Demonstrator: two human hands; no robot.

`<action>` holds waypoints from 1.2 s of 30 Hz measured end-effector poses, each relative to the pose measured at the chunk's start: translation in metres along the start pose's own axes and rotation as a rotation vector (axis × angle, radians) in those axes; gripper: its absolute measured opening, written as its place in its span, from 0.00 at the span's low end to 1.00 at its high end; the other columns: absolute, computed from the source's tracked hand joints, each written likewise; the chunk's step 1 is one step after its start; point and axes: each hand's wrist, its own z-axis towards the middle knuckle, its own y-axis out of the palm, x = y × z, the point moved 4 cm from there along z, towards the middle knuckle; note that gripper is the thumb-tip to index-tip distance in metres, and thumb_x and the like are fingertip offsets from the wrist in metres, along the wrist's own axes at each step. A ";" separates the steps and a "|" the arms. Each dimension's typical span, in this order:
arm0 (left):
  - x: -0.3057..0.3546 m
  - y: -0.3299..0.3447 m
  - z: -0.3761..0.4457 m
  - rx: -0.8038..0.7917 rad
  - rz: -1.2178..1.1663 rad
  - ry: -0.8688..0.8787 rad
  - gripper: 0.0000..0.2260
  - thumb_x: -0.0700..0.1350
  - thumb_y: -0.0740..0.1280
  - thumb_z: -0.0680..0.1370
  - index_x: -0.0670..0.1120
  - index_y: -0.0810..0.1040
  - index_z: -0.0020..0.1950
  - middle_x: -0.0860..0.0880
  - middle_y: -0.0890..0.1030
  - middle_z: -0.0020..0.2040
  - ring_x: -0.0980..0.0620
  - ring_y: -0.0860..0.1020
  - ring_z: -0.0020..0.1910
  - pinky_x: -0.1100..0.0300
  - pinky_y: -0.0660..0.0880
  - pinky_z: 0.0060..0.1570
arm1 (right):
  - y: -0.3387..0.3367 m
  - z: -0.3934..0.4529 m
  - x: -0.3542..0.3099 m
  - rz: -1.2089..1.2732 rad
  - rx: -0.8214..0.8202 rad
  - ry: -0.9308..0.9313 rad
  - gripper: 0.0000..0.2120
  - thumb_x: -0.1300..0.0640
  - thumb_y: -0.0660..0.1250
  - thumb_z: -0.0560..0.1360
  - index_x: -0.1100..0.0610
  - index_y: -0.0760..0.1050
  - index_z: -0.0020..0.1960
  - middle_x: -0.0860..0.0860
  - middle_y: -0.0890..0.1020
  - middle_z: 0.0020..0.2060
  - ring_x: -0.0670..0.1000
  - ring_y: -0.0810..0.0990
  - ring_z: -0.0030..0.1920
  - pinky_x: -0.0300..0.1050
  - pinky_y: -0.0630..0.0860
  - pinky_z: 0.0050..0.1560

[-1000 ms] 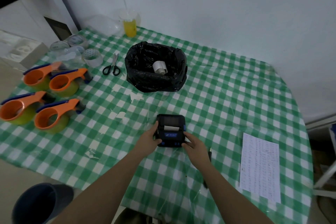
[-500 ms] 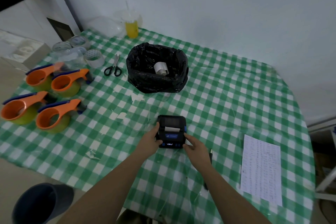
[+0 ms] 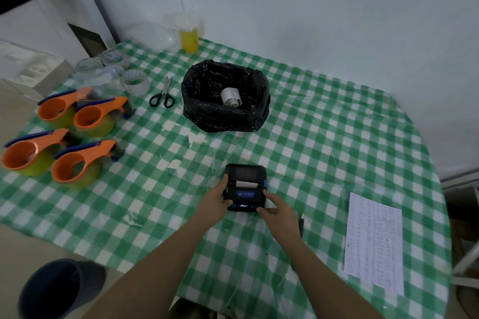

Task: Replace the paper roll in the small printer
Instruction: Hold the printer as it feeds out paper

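Small black printer (image 3: 245,187) flat on the green-checked counter (image 3: 324,137), left hand (image 3: 215,198) gripping its left side, right hand (image 3: 278,208) gripping its right front corner, fingers curled on the casing, white paper strip at its slot, used paper roll (image 3: 230,96) in the black-lined bin (image 3: 225,116) beyond

Printer (image 3: 245,186) matt black plastic; tablecloth (image 3: 324,153) glossy checked plastic; bin bag (image 3: 207,114) shiny, crinkled

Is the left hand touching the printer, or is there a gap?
Touching. In the head view, the left hand wraps the printer at its left edge, with no gap.
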 end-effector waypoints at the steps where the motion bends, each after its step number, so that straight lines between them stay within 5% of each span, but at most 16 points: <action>1: 0.000 0.000 0.000 0.001 0.000 -0.001 0.33 0.34 0.62 0.77 0.48 0.48 0.76 0.45 0.65 0.74 0.47 0.66 0.72 0.57 0.64 0.69 | 0.000 0.000 -0.001 -0.024 0.009 -0.004 0.21 0.56 0.71 0.72 0.47 0.72 0.64 0.54 0.85 0.47 0.48 0.83 0.44 0.48 0.80 0.48; 5: 0.000 -0.001 0.000 0.004 0.038 0.007 0.33 0.35 0.62 0.77 0.48 0.48 0.76 0.45 0.66 0.74 0.47 0.66 0.71 0.58 0.65 0.68 | 0.002 0.003 -0.006 -0.085 0.037 -0.024 0.18 0.56 0.70 0.72 0.51 0.73 0.62 0.56 0.84 0.47 0.46 0.77 0.34 0.42 0.72 0.37; 10: -0.001 -0.002 0.000 0.001 0.059 0.015 0.33 0.35 0.62 0.77 0.47 0.47 0.76 0.44 0.66 0.74 0.47 0.67 0.71 0.58 0.65 0.67 | 0.003 0.005 -0.013 -0.208 0.013 -0.073 0.19 0.56 0.69 0.73 0.53 0.71 0.63 0.53 0.81 0.54 0.48 0.80 0.40 0.43 0.75 0.44; 16: 0.001 -0.002 -0.001 0.002 0.056 0.020 0.33 0.35 0.62 0.77 0.48 0.48 0.76 0.44 0.66 0.74 0.47 0.67 0.71 0.57 0.64 0.68 | 0.002 0.001 -0.013 -0.191 0.023 -0.063 0.18 0.56 0.67 0.74 0.54 0.71 0.63 0.55 0.80 0.54 0.47 0.77 0.39 0.40 0.70 0.39; 36: 0.000 -0.002 -0.002 0.007 0.065 0.010 0.33 0.36 0.62 0.78 0.49 0.48 0.76 0.44 0.64 0.75 0.47 0.65 0.72 0.55 0.63 0.70 | 0.002 -0.001 -0.014 -0.176 0.043 -0.073 0.18 0.57 0.68 0.74 0.54 0.71 0.63 0.54 0.80 0.55 0.49 0.78 0.42 0.41 0.71 0.43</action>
